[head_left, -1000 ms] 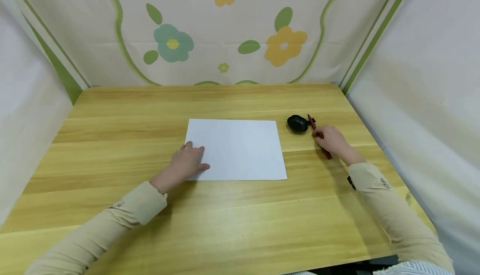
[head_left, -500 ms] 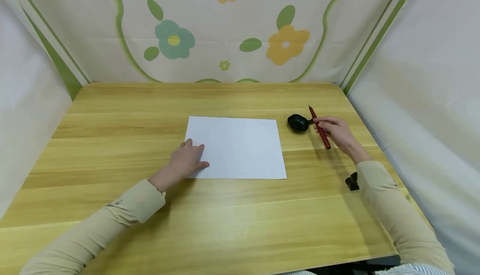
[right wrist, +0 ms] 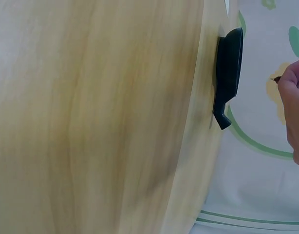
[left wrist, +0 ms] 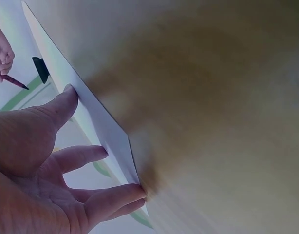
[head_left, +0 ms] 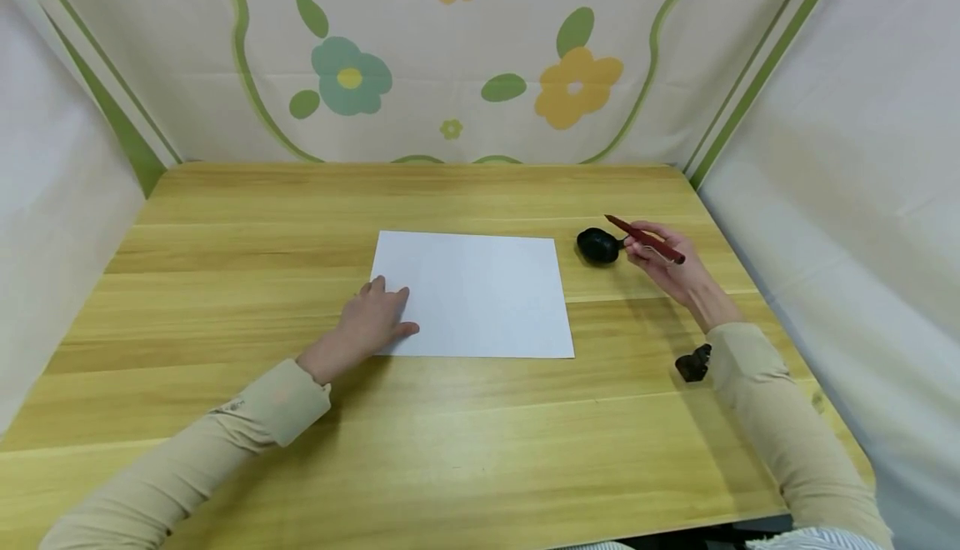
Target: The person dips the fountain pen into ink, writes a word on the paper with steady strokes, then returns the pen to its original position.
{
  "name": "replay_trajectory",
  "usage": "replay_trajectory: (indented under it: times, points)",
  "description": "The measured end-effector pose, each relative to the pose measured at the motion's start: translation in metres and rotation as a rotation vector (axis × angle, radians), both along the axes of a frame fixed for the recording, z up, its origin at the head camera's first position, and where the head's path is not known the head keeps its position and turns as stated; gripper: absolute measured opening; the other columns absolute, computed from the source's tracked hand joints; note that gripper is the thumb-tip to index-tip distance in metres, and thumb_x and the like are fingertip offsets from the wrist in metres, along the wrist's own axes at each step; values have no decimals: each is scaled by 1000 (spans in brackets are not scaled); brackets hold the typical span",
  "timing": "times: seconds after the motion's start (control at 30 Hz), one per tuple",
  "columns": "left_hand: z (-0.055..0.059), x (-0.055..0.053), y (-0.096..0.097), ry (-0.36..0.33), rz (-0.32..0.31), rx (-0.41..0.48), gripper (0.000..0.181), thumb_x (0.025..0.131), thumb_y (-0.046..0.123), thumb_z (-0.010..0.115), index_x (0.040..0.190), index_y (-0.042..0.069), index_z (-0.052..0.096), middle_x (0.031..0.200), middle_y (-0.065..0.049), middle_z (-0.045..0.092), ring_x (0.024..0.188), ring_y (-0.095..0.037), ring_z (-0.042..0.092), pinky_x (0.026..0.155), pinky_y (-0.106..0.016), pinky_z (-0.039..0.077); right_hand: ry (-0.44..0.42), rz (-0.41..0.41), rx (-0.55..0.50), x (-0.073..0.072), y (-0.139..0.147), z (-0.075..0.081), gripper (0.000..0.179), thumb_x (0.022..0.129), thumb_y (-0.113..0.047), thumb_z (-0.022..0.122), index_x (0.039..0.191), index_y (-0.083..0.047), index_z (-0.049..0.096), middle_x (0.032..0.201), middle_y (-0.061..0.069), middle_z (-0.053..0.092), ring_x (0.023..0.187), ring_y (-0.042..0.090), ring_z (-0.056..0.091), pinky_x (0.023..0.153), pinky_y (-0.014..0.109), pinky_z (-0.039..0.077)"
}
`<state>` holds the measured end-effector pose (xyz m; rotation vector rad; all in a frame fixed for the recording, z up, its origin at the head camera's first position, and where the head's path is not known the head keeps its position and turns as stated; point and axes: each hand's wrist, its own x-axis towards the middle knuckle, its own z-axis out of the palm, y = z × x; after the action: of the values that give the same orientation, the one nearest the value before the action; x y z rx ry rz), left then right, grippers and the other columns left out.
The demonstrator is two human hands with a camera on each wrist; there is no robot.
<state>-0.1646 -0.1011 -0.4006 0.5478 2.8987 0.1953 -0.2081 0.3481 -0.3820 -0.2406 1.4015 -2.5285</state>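
A white sheet of paper [head_left: 480, 296] lies on the wooden table. My left hand [head_left: 369, 317] rests on its left side, fingers spread and fairly straight; in the left wrist view the fingertips touch the paper [left wrist: 91, 119] near its edge. My right hand [head_left: 667, 262] pinches a slim dark red writing brush [head_left: 647, 239] above the table, its pointed tip slanting up to the left. Just left of that hand stands a small black dish [head_left: 597, 246] with a short handle. In the right wrist view only the brush's dark tip [right wrist: 276, 79] shows past the fingers.
Partly behind the right sleeve lies a small black block-like object [head_left: 693, 363]. A flower-patterned cloth [head_left: 450, 75] hangs along the table's back edge, with white cloth [head_left: 847, 200] at the right side. The bare wooden table [head_left: 450, 442] stretches in front of the paper.
My right hand has lifted the brush from beside the dish and turned it from steep to slanting, tip toward the left. My left hand has stayed on the paper.
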Motion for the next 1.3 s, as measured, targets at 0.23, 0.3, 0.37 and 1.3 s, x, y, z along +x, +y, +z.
replay_trajectory:
  times: [0.23,0.3,0.37,1.3]
  points:
    - [0,2,0,9,1,-6,60,86,40,67,130,2,54,119,-33,51,113,-48,52,65,-49,55,110,-142,126,-3,-14,1,18,93,7,48,110,3,52,86,13,67,76,18,67,71,25,56]
    - [0,3,0,12,3,-8,60,86,41,67,131,3,55,118,-32,52,110,-47,53,61,-48,54,168,-266,267,-2,-19,3,11,93,4,51,104,3,53,78,9,67,69,15,66,64,22,55]
    - [0,3,0,15,3,-14,60,85,42,67,131,4,55,115,-30,52,107,-45,55,57,-45,53,213,-386,434,-1,-24,5,7,92,1,54,99,3,54,72,5,65,62,12,64,58,19,53]
    - [5,0,2,-74,81,-45,87,79,51,70,140,-5,41,138,-35,37,125,-47,43,68,-48,54,69,-447,1088,-7,-23,-8,19,93,-21,59,100,-3,58,67,-7,66,60,8,63,59,24,53]
